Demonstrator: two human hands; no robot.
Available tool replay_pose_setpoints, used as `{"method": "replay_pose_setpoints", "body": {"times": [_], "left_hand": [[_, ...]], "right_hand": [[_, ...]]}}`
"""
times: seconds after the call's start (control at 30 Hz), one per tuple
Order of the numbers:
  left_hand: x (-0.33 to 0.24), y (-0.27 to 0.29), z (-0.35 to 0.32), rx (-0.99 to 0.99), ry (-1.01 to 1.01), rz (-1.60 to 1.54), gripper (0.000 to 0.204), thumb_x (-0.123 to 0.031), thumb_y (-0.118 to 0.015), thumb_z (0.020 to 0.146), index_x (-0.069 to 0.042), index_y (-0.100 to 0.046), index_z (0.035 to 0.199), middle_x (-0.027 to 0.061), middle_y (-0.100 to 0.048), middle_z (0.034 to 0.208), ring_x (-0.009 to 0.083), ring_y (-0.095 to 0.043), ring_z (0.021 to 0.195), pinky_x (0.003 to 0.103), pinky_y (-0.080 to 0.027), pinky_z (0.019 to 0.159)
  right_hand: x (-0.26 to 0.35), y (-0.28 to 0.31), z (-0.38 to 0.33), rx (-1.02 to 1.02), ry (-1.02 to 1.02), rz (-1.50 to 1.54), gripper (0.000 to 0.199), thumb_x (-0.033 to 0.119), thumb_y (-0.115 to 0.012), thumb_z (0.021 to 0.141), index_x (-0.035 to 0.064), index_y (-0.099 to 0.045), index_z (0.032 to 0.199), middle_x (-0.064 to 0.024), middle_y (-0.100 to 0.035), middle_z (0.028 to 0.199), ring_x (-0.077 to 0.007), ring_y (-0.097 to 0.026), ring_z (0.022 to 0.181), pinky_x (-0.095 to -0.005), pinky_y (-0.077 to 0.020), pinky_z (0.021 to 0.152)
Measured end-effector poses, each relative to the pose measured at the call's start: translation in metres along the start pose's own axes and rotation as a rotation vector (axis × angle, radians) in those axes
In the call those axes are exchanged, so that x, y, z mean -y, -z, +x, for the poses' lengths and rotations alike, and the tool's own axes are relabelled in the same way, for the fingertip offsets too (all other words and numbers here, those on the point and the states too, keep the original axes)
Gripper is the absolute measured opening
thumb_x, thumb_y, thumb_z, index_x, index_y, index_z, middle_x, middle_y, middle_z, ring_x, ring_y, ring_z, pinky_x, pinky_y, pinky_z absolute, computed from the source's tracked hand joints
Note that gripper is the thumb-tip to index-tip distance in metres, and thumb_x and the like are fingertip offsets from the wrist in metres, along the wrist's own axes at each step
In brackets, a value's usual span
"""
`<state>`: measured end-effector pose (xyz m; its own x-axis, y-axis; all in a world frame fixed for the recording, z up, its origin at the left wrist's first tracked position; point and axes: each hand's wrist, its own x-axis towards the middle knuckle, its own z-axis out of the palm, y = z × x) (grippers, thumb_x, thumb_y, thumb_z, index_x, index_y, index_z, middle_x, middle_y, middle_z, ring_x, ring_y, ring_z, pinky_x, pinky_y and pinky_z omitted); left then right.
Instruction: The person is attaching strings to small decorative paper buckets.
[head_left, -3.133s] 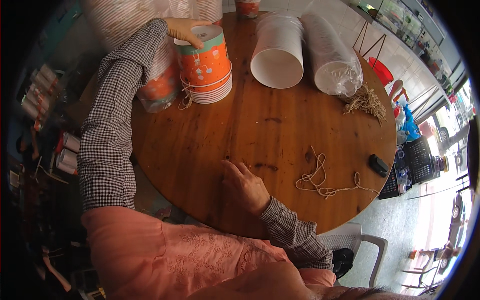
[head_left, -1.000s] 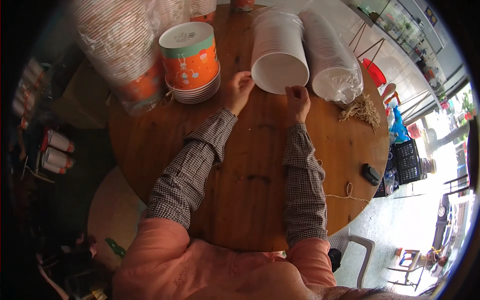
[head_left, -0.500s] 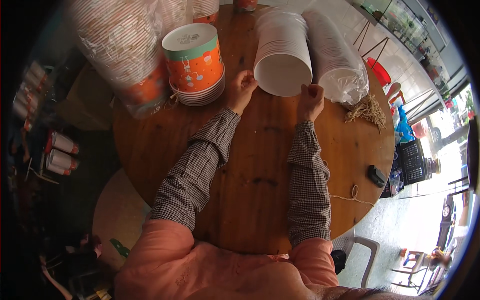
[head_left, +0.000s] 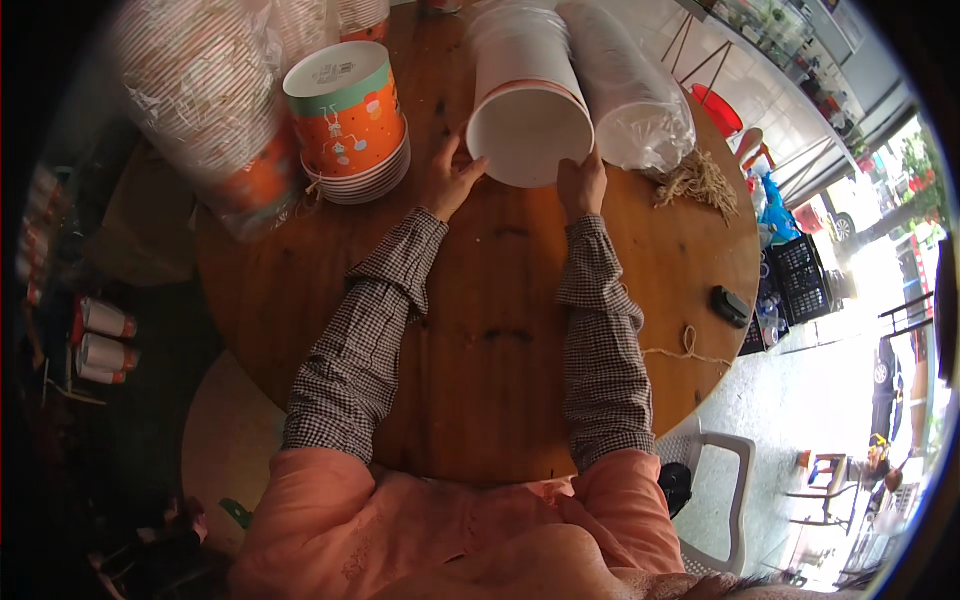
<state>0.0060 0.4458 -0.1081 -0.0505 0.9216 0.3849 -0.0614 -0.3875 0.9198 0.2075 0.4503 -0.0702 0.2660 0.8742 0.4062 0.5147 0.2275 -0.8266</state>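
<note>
The left hand (head_left: 447, 183) and the right hand (head_left: 582, 187) grasp the rim of a white tub (head_left: 530, 135), one hand on each side. The tub lies on its side between the hands, on the tabletop (head_left: 480, 390), with its round open end facing the person. Its inside is plain white.

Just left of the left hand is an orange tub (head_left: 345, 130), upside down on a stack of pale rims. It has a green band and little drawings. Small grey print (head_left: 335, 73) is on its round bottom, too tiny to read. String goes around the rims.

Farther left of the left hand, a tall bagged stack (head_left: 205, 90) of tubs leans in shiny plastic.

Just right of the right hand, and close to the white tub, lies a long white stack (head_left: 640, 110) in clear plastic. It takes up the room on that side. A bunch of straw-colored strings (head_left: 698, 185) is right of the right hand too.

Nearer the person than the right hand, and more to the right, are a loose string (head_left: 690, 345) and a small black thing (head_left: 729, 307).
</note>
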Motion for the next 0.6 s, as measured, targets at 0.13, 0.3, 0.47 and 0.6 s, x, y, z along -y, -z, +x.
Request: {"method": "replay_pose_setpoints", "body": {"times": [0.13, 0.3, 0.47, 0.6], "left_hand": [[-0.022, -0.021, -0.026, 0.013, 0.122, -0.125, 0.058, -0.010, -0.065, 0.086, -0.006, -0.040, 0.137, 0.0090, -0.059, 0.112, 0.0122, -0.061, 0.090, 0.025, -0.054, 0.071], [-0.021, 0.018, -0.060, -0.021, 0.139, 0.007, 0.045, -0.014, -0.060, 0.089, -0.005, -0.045, 0.131, 0.0096, -0.060, 0.109, 0.0120, -0.063, 0.076, 0.023, -0.051, 0.058], [-0.102, 0.029, -0.098, -0.079, -0.220, 0.065, 0.049, 0.000, -0.047, 0.083, -0.004, -0.038, 0.131, 0.0125, -0.062, 0.099, 0.0136, -0.062, 0.065, 0.024, -0.049, 0.046], [-0.165, 0.041, -0.144, -0.043, 0.064, 0.001, 0.064, 0.002, -0.046, 0.082, -0.006, -0.026, 0.142, 0.0157, -0.062, 0.102, 0.0157, -0.062, 0.057, 0.025, -0.052, 0.043]], "right_hand": [[-0.001, 0.048, 0.005, 0.140, 0.185, 0.089, 0.064, 0.001, -0.046, 0.075, 0.0155, -0.042, 0.137, -0.0206, -0.061, 0.116, -0.0358, -0.064, 0.094, -0.0427, -0.0516, 0.080], [0.058, 0.093, -0.042, 0.500, 0.117, 0.253, 0.057, 0.008, -0.057, 0.085, 0.0108, -0.039, 0.139, -0.0133, -0.062, 0.116, -0.0165, -0.063, 0.080, -0.0292, -0.0521, 0.064], [0.051, 0.148, -0.083, 0.563, 0.006, 0.274, 0.031, 0.019, -0.065, 0.087, 0.0041, -0.061, 0.114, -0.0108, -0.065, 0.109, -0.0148, -0.064, 0.074, -0.0270, -0.0504, 0.058], [0.015, 0.163, -0.117, 0.380, 0.212, -0.280, 0.022, 0.022, -0.064, 0.085, 0.0051, -0.068, 0.099, -0.0128, -0.065, 0.100, -0.0209, -0.065, 0.081, -0.0359, -0.0507, 0.065]]}}
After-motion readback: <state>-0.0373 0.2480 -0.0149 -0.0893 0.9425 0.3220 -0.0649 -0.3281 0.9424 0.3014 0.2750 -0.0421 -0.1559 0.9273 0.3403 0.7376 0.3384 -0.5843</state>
